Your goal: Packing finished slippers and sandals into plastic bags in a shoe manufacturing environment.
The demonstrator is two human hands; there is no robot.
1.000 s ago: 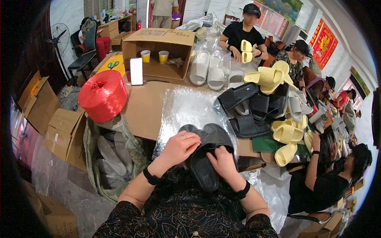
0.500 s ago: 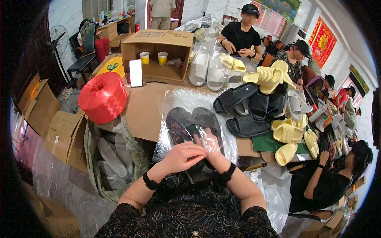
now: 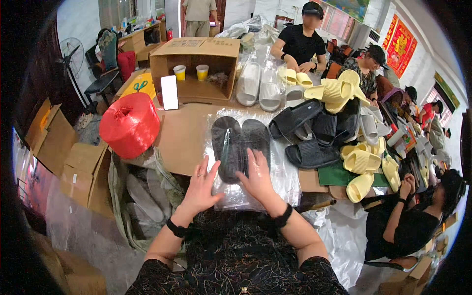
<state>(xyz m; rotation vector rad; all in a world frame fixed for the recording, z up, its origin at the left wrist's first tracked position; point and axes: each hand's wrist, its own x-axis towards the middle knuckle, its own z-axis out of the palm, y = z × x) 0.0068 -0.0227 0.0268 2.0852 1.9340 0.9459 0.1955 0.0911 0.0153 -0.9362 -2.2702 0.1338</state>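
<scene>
The counter [image 3: 182, 135], covered in brown cardboard, carries an open cardboard box [image 3: 196, 54] at its far side and a heap of black and yellow slippers [image 3: 334, 132] to the right. A red spool of twine [image 3: 130, 125] sits at the left edge. In the middle lies a clear plastic bag [image 3: 250, 157] holding a pair of dark grey slippers [image 3: 240, 145] (side by side, soles up). The right hand [image 3: 258, 179] presses flat on the bag's near end, grip spread open; the left hand [image 3: 201, 187] rests beside it, fingers apart, touching the bag's edge.
</scene>
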